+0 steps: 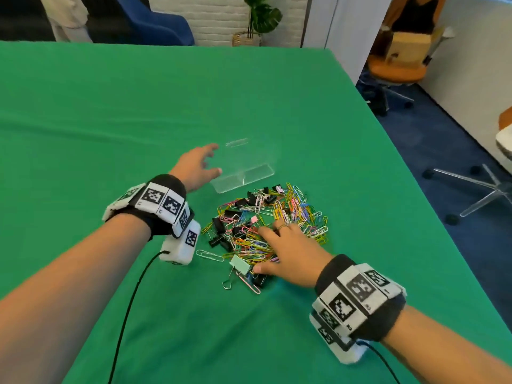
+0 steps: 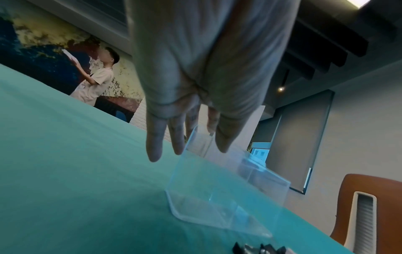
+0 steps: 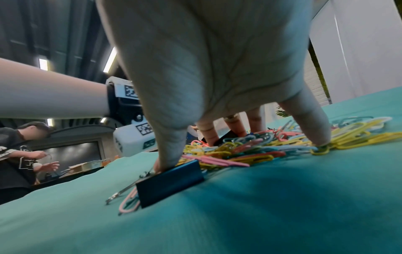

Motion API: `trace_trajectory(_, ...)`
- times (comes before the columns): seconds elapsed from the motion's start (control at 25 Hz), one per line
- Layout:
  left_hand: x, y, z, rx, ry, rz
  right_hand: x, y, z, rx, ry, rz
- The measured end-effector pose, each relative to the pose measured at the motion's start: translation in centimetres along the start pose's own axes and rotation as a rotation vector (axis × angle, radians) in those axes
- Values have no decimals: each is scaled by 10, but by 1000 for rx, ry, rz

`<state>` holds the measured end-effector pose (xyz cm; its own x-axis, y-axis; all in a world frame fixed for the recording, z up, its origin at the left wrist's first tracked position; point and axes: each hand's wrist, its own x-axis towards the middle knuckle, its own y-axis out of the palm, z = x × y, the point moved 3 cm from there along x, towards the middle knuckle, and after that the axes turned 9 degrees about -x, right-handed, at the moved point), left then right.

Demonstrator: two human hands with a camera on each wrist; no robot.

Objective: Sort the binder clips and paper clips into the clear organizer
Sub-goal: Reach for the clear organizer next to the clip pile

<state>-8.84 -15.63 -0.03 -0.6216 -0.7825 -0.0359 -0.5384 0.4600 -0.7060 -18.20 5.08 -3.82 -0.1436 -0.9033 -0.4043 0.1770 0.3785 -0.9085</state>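
A clear organizer [image 1: 243,169] with two front compartments stands on the green table [image 1: 110,120], and nothing shows inside it. Just in front lies a mixed pile of coloured paper clips [image 1: 293,209] and black binder clips [image 1: 219,225]. My left hand [image 1: 206,162] hovers at the organizer's left side with fingers straight; in the left wrist view the left hand [image 2: 189,144] is right at the organizer [image 2: 217,197] wall. My right hand [image 1: 273,250] lies spread on the pile. In the right wrist view the right hand [image 3: 217,134] presses down, its thumb on a black binder clip [image 3: 169,182].
A mint green binder clip [image 1: 239,264] and loose paper clips lie at the pile's near edge. The table's right edge drops off to a floor with an orange chair [image 1: 396,67]. A black cable [image 1: 130,300] trails from my left wrist. Other people stand beyond the table [image 2: 93,79].
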Motion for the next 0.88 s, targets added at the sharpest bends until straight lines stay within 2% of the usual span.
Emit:
trace_trajectory(0.2,24,17,-25,78,20,130,-4,2,-4,11,-22,20)
trace_trajectory(0.44,21,25,-37,141,7,164,-10,6,-1,25,-34,13)
trace_trajectory(0.72,-2,22,-33,225,3,103,-13,9,-2,-35,-70,-30)
trace_trajectory(0.84,-13,11,-22,196,10,-31,-10,1,-8,18,-120,19)
trace_trajectory(0.88,-18,8,-17,203,11,-81,-7,-7,-13,73,-117,-6)
